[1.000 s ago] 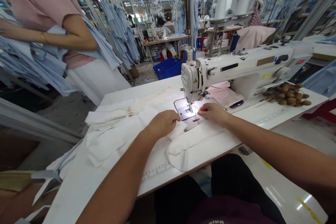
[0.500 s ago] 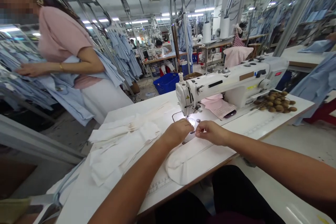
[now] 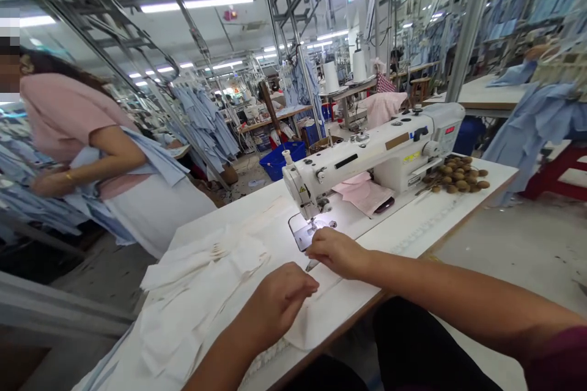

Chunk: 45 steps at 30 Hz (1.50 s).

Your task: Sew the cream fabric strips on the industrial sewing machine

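My right hand (image 3: 337,253) sits in front of the lit needle area of the white industrial sewing machine (image 3: 367,159), just off its metal plate (image 3: 302,231). A small pointed metal tip, probably thread snips (image 3: 312,265), sticks out from under my fingers. My left hand (image 3: 279,302) hangs curled over the white cloth pieces (image 3: 192,299), nearer the table's front edge, and holds nothing I can see. A curved white fabric piece (image 3: 316,324) lies beneath and between my hands, partly hidden by them.
The white sewing table (image 3: 413,238) carries pink papers (image 3: 362,192) and a heap of small brown fruit (image 3: 456,176). A co-worker in a pink top (image 3: 73,128) stands at the left by hanging blue shirts (image 3: 202,122). A blue crate (image 3: 277,160) sits on the floor beyond.
My left hand has drawn back from the needle plate toward me, apart from my right hand. The whole view has tilted and shifted. The co-worker's hand has moved in toward their body.
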{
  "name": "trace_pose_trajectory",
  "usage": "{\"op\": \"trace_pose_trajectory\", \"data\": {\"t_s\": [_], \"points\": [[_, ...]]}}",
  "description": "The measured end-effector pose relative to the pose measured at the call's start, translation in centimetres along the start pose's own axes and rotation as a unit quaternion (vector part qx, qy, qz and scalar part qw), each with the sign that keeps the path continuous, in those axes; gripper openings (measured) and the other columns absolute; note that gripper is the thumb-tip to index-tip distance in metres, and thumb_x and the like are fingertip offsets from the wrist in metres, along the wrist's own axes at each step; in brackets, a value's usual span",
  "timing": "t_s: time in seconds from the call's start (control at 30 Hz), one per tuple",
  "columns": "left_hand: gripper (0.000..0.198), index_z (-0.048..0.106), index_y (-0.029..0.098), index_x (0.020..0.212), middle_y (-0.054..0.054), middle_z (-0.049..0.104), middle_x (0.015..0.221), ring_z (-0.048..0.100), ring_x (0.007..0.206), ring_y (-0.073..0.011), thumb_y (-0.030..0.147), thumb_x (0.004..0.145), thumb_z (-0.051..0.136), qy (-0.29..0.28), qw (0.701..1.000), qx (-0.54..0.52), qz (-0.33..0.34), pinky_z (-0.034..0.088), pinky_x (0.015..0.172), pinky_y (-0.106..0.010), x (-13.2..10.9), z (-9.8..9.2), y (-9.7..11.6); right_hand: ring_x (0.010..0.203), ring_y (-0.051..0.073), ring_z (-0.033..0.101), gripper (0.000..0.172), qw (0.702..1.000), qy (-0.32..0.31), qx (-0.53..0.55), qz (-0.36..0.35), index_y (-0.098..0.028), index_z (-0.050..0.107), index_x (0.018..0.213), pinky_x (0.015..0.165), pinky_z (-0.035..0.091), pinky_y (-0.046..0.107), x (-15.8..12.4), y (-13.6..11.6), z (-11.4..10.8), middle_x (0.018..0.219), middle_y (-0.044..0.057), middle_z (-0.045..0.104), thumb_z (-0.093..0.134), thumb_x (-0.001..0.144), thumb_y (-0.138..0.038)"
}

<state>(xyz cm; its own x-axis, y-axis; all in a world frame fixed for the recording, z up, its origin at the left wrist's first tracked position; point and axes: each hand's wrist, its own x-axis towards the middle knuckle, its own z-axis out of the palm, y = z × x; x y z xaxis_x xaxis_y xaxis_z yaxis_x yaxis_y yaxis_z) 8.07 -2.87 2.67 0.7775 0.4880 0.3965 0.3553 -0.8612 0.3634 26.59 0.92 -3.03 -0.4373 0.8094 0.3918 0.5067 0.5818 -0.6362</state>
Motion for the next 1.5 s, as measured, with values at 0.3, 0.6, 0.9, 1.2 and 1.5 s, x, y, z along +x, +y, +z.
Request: {"op": "trace_pose_trajectory", "data": {"t_s": [0.3, 0.6, 0.9, 1.2, 1.5], "points": [[0.023, 0.061, 0.019, 0.076, -0.001, 0.063, 0.067, 0.061, 0.063, -0.0120, 0.015, 0.087, 0.041, 0.002, 0.998, -0.028, -0.058, 0.048, 0.058, -0.022, 0.5, 0.7, 0.9, 0.078, 0.018, 0.053, 0.017, 0.998, -0.050, 0.027, 0.015, -0.015, 0.065, 0.075, 0.076, 0.042, 0.034, -1.2, 0.2, -1.9, 0.077, 0.007, 0.061, 0.051, 0.085, -0.016], [0.024, 0.061, 0.020, 0.077, -0.002, 0.064, 0.067, 0.059, 0.064, -0.0124, 0.015, 0.089, 0.041, -0.042, 0.998, -0.031, -0.038, 0.047, 0.058, -0.023, 1.6, 1.6, 2.0, 0.068, 0.013, 0.055, 0.013, 0.931, 0.006, 0.297, 0.212, -0.017, 0.054, 0.068, 0.071, 0.046, 0.030, -1.7, 0.0, -2.3, 0.066, 0.000, 0.055, 0.053, 0.080, -0.020], [0.019, 0.063, 0.021, 0.080, -0.001, 0.064, 0.067, 0.060, 0.065, -0.0114, 0.016, 0.088, 0.047, -0.077, 0.996, -0.053, -0.014, 0.047, 0.061, -0.020, 1.9, 2.4, 2.7, 0.045, 0.002, 0.039, 0.015, 0.772, 0.026, 0.528, 0.352, -0.015, 0.055, 0.092, 0.041, 0.032, 0.012, -2.2, -1.5, -2.8, 0.065, -0.003, 0.052, 0.055, 0.077, -0.017], [0.017, 0.060, 0.020, 0.084, -0.001, 0.066, 0.074, 0.061, 0.071, -0.0114, 0.010, 0.086, 0.047, -0.043, 0.997, -0.062, 0.028, 0.049, 0.066, -0.020, 2.1, 2.7, 3.7, 0.053, 0.005, 0.049, 0.010, 0.749, 0.015, 0.536, 0.388, -0.016, 0.050, 0.077, 0.049, 0.040, 0.016, -3.5, -3.2, -2.9, 0.068, -0.002, 0.054, 0.058, 0.079, -0.021], [0.019, 0.059, 0.020, 0.097, -0.003, 0.069, 0.084, 0.062, 0.078, -0.0138, 0.010, 0.086, 0.049, -0.045, 0.997, -0.055, 0.036, 0.052, 0.070, -0.024, 1.7, 2.7, 3.3, 0.049, 0.005, 0.038, 0.008, 0.815, 0.014, 0.453, 0.361, -0.016, 0.053, 0.080, 0.055, 0.036, 0.021, -3.8, -3.1, -2.6, 0.062, -0.005, 0.047, 0.051, 0.081, -0.024]]}}
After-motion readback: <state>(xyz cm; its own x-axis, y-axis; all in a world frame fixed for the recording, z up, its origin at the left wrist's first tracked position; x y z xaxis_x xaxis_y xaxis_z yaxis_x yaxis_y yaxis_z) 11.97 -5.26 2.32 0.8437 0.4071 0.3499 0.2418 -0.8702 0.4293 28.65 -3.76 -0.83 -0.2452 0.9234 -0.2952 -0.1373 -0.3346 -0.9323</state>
